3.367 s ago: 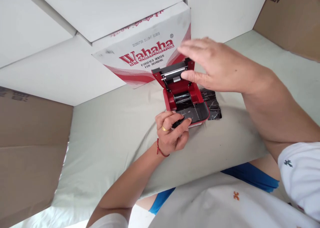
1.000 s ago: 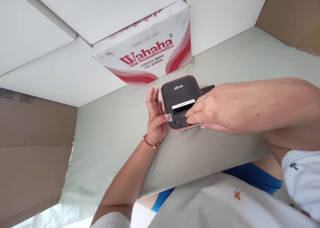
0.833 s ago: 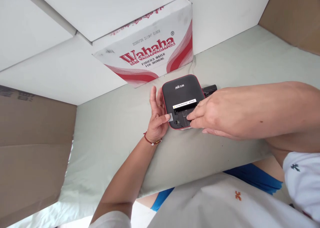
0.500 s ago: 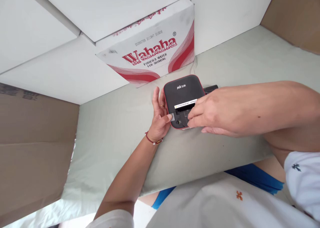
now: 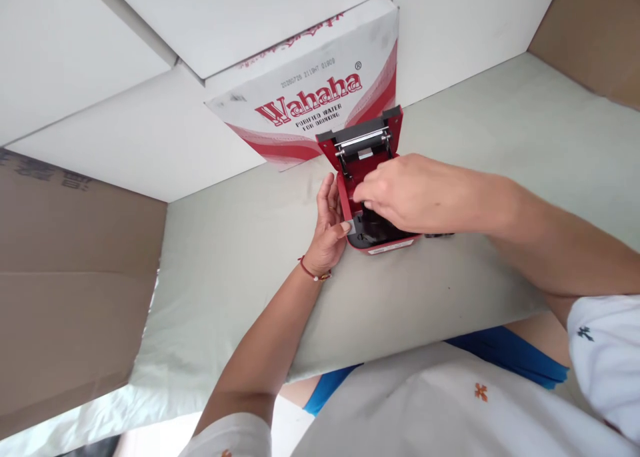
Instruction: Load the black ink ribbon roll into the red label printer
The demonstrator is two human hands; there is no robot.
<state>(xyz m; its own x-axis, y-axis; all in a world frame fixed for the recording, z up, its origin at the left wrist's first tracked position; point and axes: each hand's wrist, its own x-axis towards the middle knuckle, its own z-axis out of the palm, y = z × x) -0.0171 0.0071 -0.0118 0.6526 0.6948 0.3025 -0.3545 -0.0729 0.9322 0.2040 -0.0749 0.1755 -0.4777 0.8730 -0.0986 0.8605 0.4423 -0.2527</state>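
Note:
A small red and black label printer (image 5: 375, 230) sits on the cloth with its lid (image 5: 364, 137) raised. A metal roller and a dark roller show on the lid's inner side. My left hand (image 5: 327, 233) grips the printer's left side, its thumb on the grey latch (image 5: 351, 226) and its fingers along the wall. My right hand (image 5: 400, 190) is over the open compartment, fingers closed and pointing in. Whatever the right fingertips hold is hidden by the hand. A bit of shiny black sheet (image 5: 440, 235) sticks out beyond the printer's right side.
Behind the printer stands a white and red Wahaha water carton (image 5: 310, 93) against white panels (image 5: 280, 17). Brown cardboard boxes stand at the left (image 5: 75, 290) and right (image 5: 595, 43). A pale green cloth (image 5: 240, 243) covers the work surface.
The printer's lid, shut half a second ago, is now up. My right hand has moved from the front slot into the compartment. My left hand has stayed at the latch.

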